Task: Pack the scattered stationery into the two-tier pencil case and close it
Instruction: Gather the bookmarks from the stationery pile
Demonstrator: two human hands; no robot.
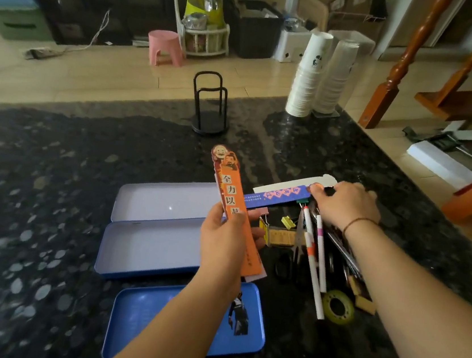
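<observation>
The blue metal pencil case lies open on the dark stone table: a pale inner tier (164, 199), a deeper base (145, 251) in front of it, and the blue lid (153, 311) nearest me. My left hand (227, 243) holds a stack of orange bookmarks (232, 196) upright over the case. My right hand (344, 204) pinches the end of a blue bookmark (280, 197) lying with a white one (293, 183). Below that hand sits a pile of pens (316, 257), scissors (295, 245), binder clips (289, 222), a tape roll (338, 307) and erasers (365, 304).
A black wire stand (209, 107) stands at the table's far middle. Two stacks of paper cups (321, 76) rise at the far right. The table's right edge runs close to the stationery pile. Beyond are a pink stool (164, 46) and wooden stair posts (397, 67).
</observation>
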